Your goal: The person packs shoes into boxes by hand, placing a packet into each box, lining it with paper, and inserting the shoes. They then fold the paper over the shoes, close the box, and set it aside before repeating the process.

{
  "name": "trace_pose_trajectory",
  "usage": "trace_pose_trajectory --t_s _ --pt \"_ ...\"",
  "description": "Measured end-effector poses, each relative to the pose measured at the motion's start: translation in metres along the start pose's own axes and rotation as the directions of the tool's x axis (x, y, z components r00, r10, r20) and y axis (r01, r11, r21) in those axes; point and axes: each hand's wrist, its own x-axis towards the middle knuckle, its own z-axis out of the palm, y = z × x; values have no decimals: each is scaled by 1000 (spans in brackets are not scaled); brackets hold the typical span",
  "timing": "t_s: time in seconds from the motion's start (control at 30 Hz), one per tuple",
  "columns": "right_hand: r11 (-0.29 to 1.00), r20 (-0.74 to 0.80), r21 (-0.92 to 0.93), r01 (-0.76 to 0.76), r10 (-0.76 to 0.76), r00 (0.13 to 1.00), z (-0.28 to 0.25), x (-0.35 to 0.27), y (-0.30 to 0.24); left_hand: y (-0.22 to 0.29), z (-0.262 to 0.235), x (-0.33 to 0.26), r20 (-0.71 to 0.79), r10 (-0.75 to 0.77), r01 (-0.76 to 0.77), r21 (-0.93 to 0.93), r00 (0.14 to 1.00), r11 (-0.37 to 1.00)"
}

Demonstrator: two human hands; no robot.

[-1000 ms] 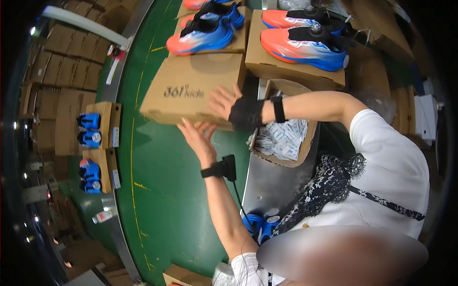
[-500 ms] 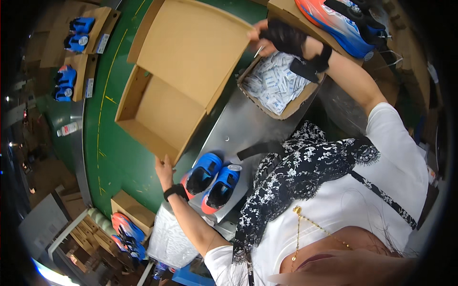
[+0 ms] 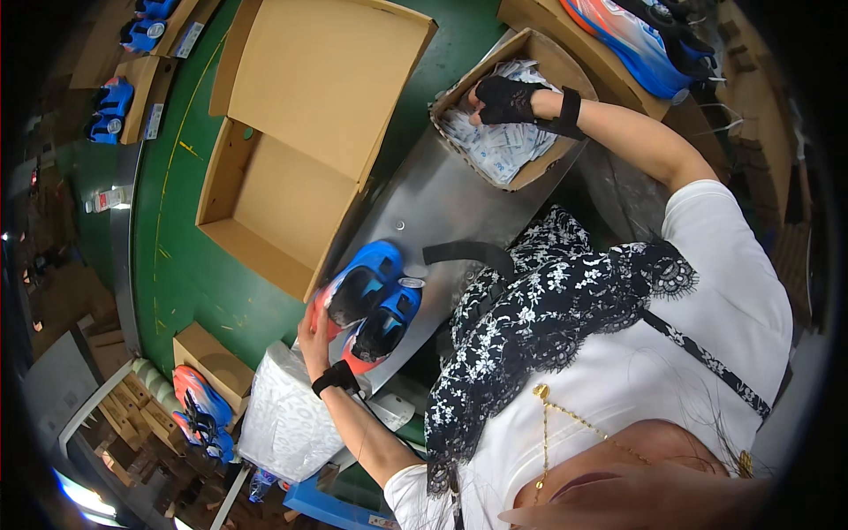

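A pair of blue sneakers with coral ends point(image 3: 360, 287) lies side by side on the metal tabletop. My left hand point(image 3: 314, 340) is at the coral end of the left sneaker, its fingers closed along the side. My right hand point(image 3: 505, 100), in a black fingerless glove, is down in a small carton point(image 3: 565, 66) of white packets point(image 3: 503, 155). Its fingers curl among the packets; what they pinch is hidden. Beyond the sneakers an open brown shoebox point(image 3: 265, 265) with its lid folded back shows a bare inside.
At the upper right a large multicoloured shoe point(image 3: 623, 49) rests on a carton. Wrapped white sheets point(image 3: 291, 420) lie by my left forearm. More sneakers in boxes point(image 3: 205, 402) stand at the lower left, others point(image 3: 110, 106) at the upper left across the green surface point(image 3: 168, 247).
My left hand has gone from the shoebox's near corner to the sneaker. My right hand has left the shoebox lid and entered the carton of packets. The shoebox sits slightly nearer the sneakers.
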Motion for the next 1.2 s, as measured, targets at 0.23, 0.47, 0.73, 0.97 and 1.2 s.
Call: trace_pose_trajectory --t_s 0.23,0.47,0.73,0.97,1.2 --pt "948 288 201 -246 183 940 -4 22 30 44 63 27 342 83 -121 92 936 988" --pt "980 15 -198 11 -8 1000 -1 33 86 41 76 36 139 231 -216 -115 963 970" --pt "966 -37 84 -244 248 968 -91 32 49 -33 -8 -43 -559 -36 -192 -345 828 919" --pt "996 -49 -80 42 -46 998 -55 105 -51 -128 -5 -67 -691 -260 643 376 674 667" --pt "775 507 -261 575 -397 765 21 128 -126 -160 -22 -64 -735 16 390 378 677 839"
